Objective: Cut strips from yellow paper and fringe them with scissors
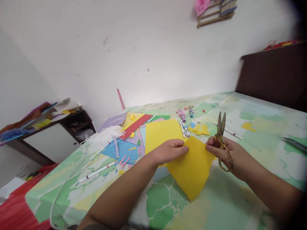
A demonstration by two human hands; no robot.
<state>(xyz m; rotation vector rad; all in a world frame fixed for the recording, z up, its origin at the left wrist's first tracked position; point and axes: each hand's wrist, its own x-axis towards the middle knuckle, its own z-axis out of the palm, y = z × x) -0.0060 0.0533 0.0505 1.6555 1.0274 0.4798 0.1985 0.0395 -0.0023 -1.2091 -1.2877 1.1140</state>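
Between my two hands a yellow sheet (192, 169), paper or felt, is held up at a slant over the table. My left hand (171, 150) pinches its upper left edge between thumb and fingers. On the other side, my right hand (224, 153) grips the sheet's right corner with thumb and finger. That same hand also carries a pair of scissors (222, 127), blades pointing up and slightly apart, handle loops hanging by the palm. Behind my left hand lies another yellow sheet (160, 129) on a stack of coloured sheets.
A green-patterned cloth covers the table (163, 204). White cord (105, 135), a red strip (136, 127), blue sheet scraps (120, 150), markers (97, 172) and yellow scraps (199, 129) lie about. A dark blade-like object (296, 143) is at right. A cabinet (51, 137) stands left.
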